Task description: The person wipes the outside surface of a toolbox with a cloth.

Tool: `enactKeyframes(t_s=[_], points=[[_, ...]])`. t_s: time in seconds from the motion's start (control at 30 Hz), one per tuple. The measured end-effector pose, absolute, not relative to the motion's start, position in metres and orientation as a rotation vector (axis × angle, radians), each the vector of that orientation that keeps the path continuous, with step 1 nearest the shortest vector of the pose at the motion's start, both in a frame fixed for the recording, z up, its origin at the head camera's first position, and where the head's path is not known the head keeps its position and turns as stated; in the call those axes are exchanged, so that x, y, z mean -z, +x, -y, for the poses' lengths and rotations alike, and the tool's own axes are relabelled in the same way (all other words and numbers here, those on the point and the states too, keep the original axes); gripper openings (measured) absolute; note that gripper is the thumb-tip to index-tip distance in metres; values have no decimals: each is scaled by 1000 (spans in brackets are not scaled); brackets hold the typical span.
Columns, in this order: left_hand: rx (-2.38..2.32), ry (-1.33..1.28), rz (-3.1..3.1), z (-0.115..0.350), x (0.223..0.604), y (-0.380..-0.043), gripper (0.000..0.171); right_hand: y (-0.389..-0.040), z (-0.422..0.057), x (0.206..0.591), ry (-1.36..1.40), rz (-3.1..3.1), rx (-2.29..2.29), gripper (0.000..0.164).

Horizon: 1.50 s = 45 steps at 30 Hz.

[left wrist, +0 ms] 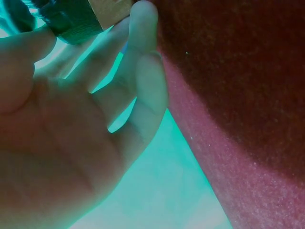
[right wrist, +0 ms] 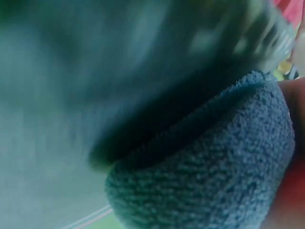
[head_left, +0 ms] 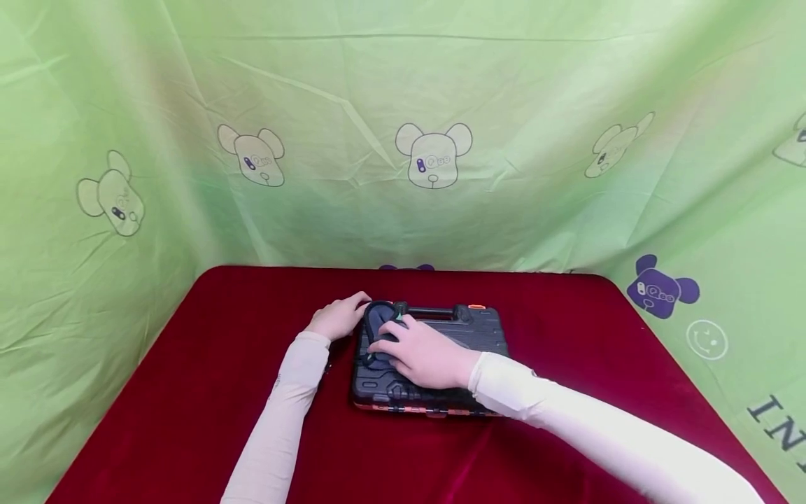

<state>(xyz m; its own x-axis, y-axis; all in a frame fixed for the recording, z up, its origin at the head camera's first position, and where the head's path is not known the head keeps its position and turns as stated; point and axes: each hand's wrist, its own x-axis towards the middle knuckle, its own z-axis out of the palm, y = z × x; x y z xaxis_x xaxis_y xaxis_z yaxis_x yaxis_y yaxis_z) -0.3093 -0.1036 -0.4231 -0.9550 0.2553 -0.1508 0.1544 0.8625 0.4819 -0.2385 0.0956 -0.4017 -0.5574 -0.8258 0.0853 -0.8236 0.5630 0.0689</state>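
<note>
What looks like a dark blue slipper (head_left: pixel 374 318) lies on the left part of a black hard-shell tool case (head_left: pixel 485 339), at the frame's centre. Its long axis runs roughly up the frame, across the case's sideways length. The right hand (head_left: pixel 428 353) is nearer, its spread, bent fingers over the slipper from the right; whether they grip it, I cannot tell. The left hand (head_left: pixel 336 318), fingers loosely extended, lies at the case's upper-left edge, beside the slipper.
</note>
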Motion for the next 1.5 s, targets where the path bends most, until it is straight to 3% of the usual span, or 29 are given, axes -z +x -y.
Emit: enactKeyframes(t_s=[0.77,1.5], points=[[-738,311,-2812,105,423,-311,35,-215,-133,400,1402,2675,-2,37],[-729,324,-2832,104,425,-310,34,-195,-210,407,1076,2699,-157,37]])
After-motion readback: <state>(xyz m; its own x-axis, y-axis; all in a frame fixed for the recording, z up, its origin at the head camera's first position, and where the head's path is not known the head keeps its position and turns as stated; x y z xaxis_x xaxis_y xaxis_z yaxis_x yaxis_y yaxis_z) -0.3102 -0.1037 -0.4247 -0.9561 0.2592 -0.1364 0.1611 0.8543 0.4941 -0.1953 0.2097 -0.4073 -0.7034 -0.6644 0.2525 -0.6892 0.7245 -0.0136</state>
